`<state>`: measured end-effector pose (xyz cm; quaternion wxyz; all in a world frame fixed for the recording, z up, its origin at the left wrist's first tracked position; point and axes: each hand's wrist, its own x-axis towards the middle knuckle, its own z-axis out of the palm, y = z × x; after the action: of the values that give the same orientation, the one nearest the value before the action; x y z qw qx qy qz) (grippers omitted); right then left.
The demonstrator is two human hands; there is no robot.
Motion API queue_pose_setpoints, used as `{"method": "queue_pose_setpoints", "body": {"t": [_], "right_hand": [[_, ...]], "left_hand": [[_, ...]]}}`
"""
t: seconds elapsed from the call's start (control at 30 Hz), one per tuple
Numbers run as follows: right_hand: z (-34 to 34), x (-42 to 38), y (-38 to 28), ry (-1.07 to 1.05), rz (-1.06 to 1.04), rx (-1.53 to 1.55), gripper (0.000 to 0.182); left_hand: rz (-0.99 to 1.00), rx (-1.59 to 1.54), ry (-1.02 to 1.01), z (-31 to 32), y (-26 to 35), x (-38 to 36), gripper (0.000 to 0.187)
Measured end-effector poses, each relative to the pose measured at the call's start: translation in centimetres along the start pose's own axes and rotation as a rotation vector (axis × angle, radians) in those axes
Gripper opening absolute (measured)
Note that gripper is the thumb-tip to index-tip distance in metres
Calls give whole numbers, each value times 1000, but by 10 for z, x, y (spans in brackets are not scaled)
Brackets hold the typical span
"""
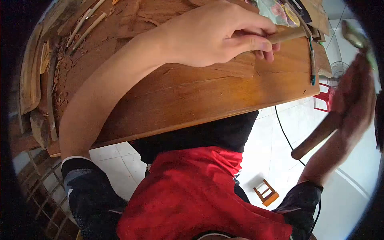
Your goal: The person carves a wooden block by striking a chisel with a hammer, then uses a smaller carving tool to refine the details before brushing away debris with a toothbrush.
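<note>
My left hand (240, 38) reaches across the wooden workbench (192, 104), its thumb and fingers closed around a pale wooden stick (289, 35). The stick points right, toward the bench's far right corner. Off the right side of the bench, my right hand (356, 90) is raised and wrapped round a hammer (316, 136). Its wooden handle slants down to the left below my fist, and the metal head shows above it, slightly blurred. A thin dark green tool (312, 62) lies along the bench's right edge, near the stick's end.
Thin wooden rods (88, 32) and shavings (62, 94) lie at the bench's left. Wood offcuts (32, 76) line that edge. A clear plastic bag (276, 12) sits at the back. Below are a small wooden stool (266, 193), a black cable (282, 130) and a red chair (323, 98).
</note>
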<state>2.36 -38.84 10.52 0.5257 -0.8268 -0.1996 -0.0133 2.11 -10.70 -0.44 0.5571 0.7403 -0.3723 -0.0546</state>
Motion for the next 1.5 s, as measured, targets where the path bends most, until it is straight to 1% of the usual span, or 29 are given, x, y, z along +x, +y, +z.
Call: {"method": "queue_pose_setpoints", "body": {"t": [0.03,0.07,0.1,0.13,0.17,0.2,0.3,0.33,0.37,0.43,0.5,0.53,0.57,0.67,0.7,0.73,0.8,0.87,0.93,1.0,1.07,1.1,1.13,1.2,1.27,1.33,1.4,1.43,1.5], "right_hand": [[6,-7,6,-56,27,-78,38],[13,-12,8,-35,60,-104,38],[20,-18,10,-14,95,-130,39],[21,-19,10,41,111,-48,40],[20,-21,8,91,134,30,40],[19,-23,7,146,158,105,40],[22,-33,16,72,218,-107,40],[21,-32,17,68,243,-52,39],[21,-32,19,131,223,-2,39],[20,-32,22,255,185,92,38],[24,-36,27,120,240,15,39],[27,-38,28,54,267,-23,39],[29,-39,22,161,342,-41,38],[20,-44,37,243,323,118,37],[19,-50,49,184,304,-28,38],[35,-56,39,131,400,96,39],[30,-60,38,97,466,212,38],[30,-67,47,254,409,387,38],[35,-75,57,91,421,233,36],[50,-77,51,-93,469,344,35],[47,-78,58,33,447,362,38],[45,-74,53,171,431,417,42],[45,-72,51,296,369,482,44],[50,-64,46,410,347,473,44],[46,-68,57,79,368,355,42],[33,-67,62,103,423,331,40],[32,-66,56,288,363,412,41],[37,-64,53,341,345,405,43],[40,-72,65,112,388,320,43]], "left_hand": [[-29,20,-23,-1,7,3,23],[-109,64,-83,-6,17,4,23],[-100,85,-85,-7,19,4,24],[-91,107,-86,-7,21,3,24],[6,101,-27,-2,15,-1,24],[34,100,-10,0,13,-1,24],[39,147,-25,0,14,3,24],[59,182,-30,-1,14,4,23],[136,227,-10,3,9,2,23],[140,311,5,9,5,-1,24],[10,411,-20,10,9,5,27],[19,406,-4,10,8,6,27],[27,402,18,12,5,5,26],[59,379,44,13,-1,0,25],[84,382,36,11,-1,3,25],[41,359,12,11,1,5,25],[-37,361,-24,10,8,2,25],[-160,266,-32,9,19,3,24],[-86,280,-29,11,13,3,24],[-13,302,-18,13,10,2,25],[60,336,21,14,8,3,25],[81,376,36,14,5,3,26],[74,379,44,16,6,1,25],[61,391,59,16,8,2,24],[37,396,32,14,8,2,23],[15,436,-20,11,13,2,21],[-8,491,-94,16,21,2,19],[-10,484,-82,18,19,1,18],[-4,482,-69,17,17,2,16]]}}
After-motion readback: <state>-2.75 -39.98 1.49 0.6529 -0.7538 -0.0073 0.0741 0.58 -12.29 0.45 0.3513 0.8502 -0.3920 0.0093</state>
